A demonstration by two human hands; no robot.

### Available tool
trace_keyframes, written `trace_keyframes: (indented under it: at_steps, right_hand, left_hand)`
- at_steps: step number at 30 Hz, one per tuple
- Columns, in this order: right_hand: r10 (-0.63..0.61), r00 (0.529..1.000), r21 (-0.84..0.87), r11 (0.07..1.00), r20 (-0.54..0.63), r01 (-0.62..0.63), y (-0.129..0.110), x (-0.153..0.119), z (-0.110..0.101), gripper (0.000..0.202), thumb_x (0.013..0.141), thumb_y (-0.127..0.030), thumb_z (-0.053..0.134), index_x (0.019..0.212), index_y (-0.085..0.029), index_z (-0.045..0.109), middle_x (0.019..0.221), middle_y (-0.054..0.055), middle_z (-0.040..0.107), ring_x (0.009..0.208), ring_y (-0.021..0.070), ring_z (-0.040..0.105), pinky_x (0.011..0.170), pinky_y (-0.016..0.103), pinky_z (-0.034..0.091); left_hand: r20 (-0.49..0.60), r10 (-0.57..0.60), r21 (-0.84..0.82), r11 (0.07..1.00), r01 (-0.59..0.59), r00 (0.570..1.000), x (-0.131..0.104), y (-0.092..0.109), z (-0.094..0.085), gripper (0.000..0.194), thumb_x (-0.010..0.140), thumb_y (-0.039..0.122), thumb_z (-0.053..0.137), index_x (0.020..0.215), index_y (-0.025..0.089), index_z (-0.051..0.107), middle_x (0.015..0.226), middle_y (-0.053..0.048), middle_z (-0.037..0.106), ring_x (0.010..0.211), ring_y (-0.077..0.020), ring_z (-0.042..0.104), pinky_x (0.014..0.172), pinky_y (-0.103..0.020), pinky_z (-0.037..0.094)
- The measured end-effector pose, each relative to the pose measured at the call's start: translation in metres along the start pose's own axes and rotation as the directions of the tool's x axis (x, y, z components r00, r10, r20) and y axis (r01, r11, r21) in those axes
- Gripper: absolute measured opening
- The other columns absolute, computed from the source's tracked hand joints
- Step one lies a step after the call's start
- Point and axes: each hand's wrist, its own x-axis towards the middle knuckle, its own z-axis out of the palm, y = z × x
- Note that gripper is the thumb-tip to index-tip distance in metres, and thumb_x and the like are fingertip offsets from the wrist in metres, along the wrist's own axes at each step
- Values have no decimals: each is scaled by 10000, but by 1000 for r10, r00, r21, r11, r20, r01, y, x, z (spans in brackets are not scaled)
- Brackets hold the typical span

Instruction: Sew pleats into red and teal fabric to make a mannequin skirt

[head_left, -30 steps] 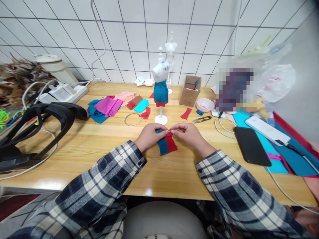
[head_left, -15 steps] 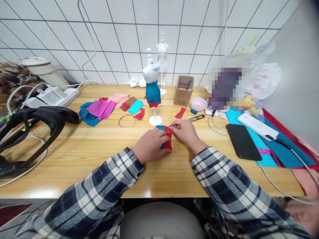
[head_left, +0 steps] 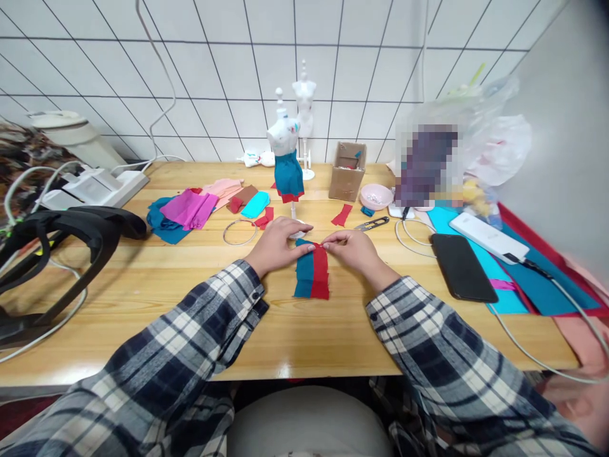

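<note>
A small teal and red fabric piece (head_left: 313,279) lies on the table in front of me, teal on its left half and red on its right. My left hand (head_left: 278,246) rests at its upper left, thumb on the top edge and fingers stretched out apart from the thumb. At the upper right corner, my right hand (head_left: 353,249) pinches the red edge between thumb and fingertips. Just beyond stands a miniature white dress form (head_left: 283,136) wearing a teal skirt (head_left: 288,176) with a red hem; my left fingers partly cover its base.
Fabric scraps (head_left: 190,211) and a metal ring (head_left: 240,232) lie left. Thread snips (head_left: 373,223), a pink bowl (head_left: 377,196) and a cardboard box (head_left: 347,172) stand to the right, beyond them a black phone (head_left: 464,266) and power bank (head_left: 488,236). A black headset (head_left: 61,266) occupies the far left.
My left hand has lifted off the fabric's middle and moved up and left, uncovering the teal half. The right hand keeps its pinch at the top corner. The view has shifted slightly.
</note>
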Motion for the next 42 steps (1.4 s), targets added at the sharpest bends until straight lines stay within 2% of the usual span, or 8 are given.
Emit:
trace_keyframes:
  at_steps: [7, 11, 13, 17, 23, 28, 38, 42]
  right_hand:
    - [26, 999, -20, 999, 22, -25, 1, -1, 0, 167, 799, -349, 666, 879, -255, 779, 876, 10, 770, 805, 184, 675, 729, 293, 484]
    - [-71, 996, -82, 994, -47, 67, 3, -2, -3, 415, 776, -127, 574, 1161, -209, 706, 1062, 34, 739, 966, 183, 652, 863, 293, 480]
    - [-125, 991, -113, 987, -49, 118, 1, -2, -4, 480, 767, -114, 568, 1229, -194, 667, 1109, 45, 721, 994, 183, 641, 887, 289, 475]
    - [-158, 987, -224, 961, 43, 163, -6, -4, -2, 323, 816, -284, 624, 1119, -235, 723, 1105, 38, 719, 1022, 207, 630, 876, 307, 468]
    - [-121, 992, -296, 947, 25, 123, -11, -5, 0, 163, 835, -249, 619, 925, -272, 753, 950, 3, 727, 874, 174, 635, 717, 269, 437]
    - [-149, 988, -345, 926, 42, 154, -14, -8, -2, 169, 857, -250, 601, 928, -281, 751, 950, -1, 721, 867, 168, 630, 677, 260, 410]
    - [-186, 954, -625, 723, 235, 295, -35, -21, -14, 302, 941, -202, 466, 1054, -276, 736, 1035, 66, 696, 861, 199, 651, 649, 293, 396]
    - [-136, 923, -715, 595, 360, 367, -56, -32, -14, 314, 928, -130, 436, 1007, -186, 734, 976, 137, 686, 822, 238, 657, 613, 310, 390]
  left_hand:
    - [71, -92, 71, 994, 86, 993, -3, 3, 6, 203, 838, 398, 631, 889, 243, 752, 932, -37, 754, 963, -246, 614, 930, -434, 295]
    - [52, -109, 87, 991, 104, 993, -5, 4, 8, 177, 836, 361, 623, 873, 240, 746, 914, -31, 758, 932, -238, 629, 924, -439, 279]
    - [47, -102, 105, 990, 97, 994, -5, 5, 8, 175, 839, 357, 619, 876, 243, 746, 923, -35, 759, 939, -245, 626, 930, -448, 272]
    - [48, -84, 108, 991, 78, 995, -6, 6, 9, 175, 838, 357, 619, 882, 245, 745, 930, -43, 757, 958, -253, 617, 937, -459, 269]
    - [54, -83, 123, 989, 76, 995, -7, 7, 7, 158, 824, 337, 627, 885, 250, 744, 925, -43, 750, 961, -255, 609, 967, -479, 258]
    - [72, -63, 150, 987, 52, 995, -9, 10, 4, 187, 841, 278, 588, 943, 276, 744, 950, -40, 741, 977, -253, 599, 983, -500, 243]
    - [136, 23, 235, 970, -55, 990, -12, 20, -5, 230, 830, 245, 548, 909, 280, 761, 943, -52, 718, 991, -274, 552, 1018, -571, 182]
    - [161, 72, 261, 959, -112, 984, -11, 24, -10, 232, 825, 264, 546, 899, 282, 765, 955, -56, 705, 1020, -290, 528, 1024, -582, 177]
